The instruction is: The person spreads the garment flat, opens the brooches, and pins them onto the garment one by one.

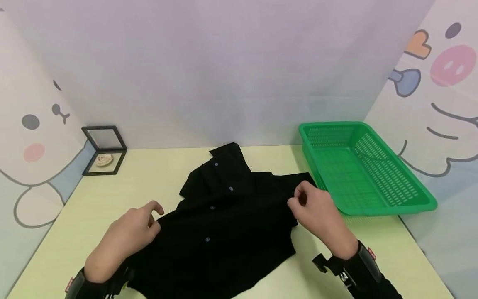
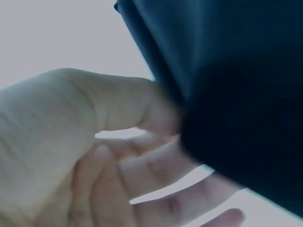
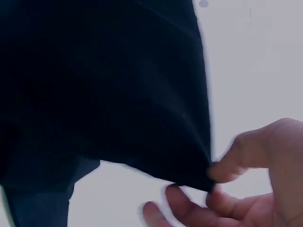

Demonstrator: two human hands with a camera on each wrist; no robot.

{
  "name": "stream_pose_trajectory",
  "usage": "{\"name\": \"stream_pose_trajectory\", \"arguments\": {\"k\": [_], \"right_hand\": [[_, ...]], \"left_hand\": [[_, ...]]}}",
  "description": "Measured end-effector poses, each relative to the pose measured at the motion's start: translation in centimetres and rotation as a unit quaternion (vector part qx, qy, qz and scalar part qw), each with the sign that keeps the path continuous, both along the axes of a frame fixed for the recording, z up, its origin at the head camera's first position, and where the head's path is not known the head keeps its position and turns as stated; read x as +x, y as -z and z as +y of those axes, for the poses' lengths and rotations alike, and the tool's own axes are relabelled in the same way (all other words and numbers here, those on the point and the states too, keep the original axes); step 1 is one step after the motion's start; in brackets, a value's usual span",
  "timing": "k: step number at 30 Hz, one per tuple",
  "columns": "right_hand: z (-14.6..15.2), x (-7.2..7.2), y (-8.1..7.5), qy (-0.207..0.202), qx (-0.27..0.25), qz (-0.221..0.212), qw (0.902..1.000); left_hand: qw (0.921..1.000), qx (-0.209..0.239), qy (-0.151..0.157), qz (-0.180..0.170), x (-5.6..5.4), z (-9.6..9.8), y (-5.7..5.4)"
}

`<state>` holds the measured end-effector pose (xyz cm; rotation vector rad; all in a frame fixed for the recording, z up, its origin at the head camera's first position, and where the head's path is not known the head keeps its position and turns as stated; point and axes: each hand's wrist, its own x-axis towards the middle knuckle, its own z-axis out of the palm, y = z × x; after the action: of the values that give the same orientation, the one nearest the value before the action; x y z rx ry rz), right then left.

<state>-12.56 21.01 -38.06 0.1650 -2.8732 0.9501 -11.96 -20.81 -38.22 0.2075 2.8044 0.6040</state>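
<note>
Shirt (image 1: 224, 224) sits beside basket (image 1: 377, 210), edge (image 3: 201, 165) in right hand (image 1: 317, 209).

On the yellow bench (image 1: 89, 216) we see a shirt (image 1: 228, 228), a basket (image 1: 347, 174) at its right, a frame (image 1: 112, 149) at its left.

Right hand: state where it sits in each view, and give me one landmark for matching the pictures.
Head: the right hand is right of centre, at the edge of the black shirt.
Left wrist: not in this picture.
Right wrist: lower right, pinching a corner of the cloth.
Shared landmark: the black shirt, visible in all three views.
</note>
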Motion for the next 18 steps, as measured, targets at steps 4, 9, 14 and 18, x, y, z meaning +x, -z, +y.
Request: {"name": "stream_pose_trajectory", "arguments": {"k": [4,9,14,18], "right_hand": [[0.0,-0.6,1.3,-0.036,0.012,-0.081,0.996],[0.3,-1.1,3.6,-0.118,0.011,-0.177,0.977],[0.9,-1.0,5.0,-0.153,0.031,-0.198,0.9677],[1.4,-0.8,5.1,-0.147,0.087,-0.23,0.9579]], "left_hand": [[0.9983,-0.003,0.04,-0.043,-0.3,0.4,1.3],[0.9885,0.044,0.1,-0.105,-0.3,0.5,3.3],[0.9707,0.089,0.178,-0.135,0.0,0.4,4.2],[0.9553,0.118,0.208,-0.174,0.1,0.3,3.8]]}}
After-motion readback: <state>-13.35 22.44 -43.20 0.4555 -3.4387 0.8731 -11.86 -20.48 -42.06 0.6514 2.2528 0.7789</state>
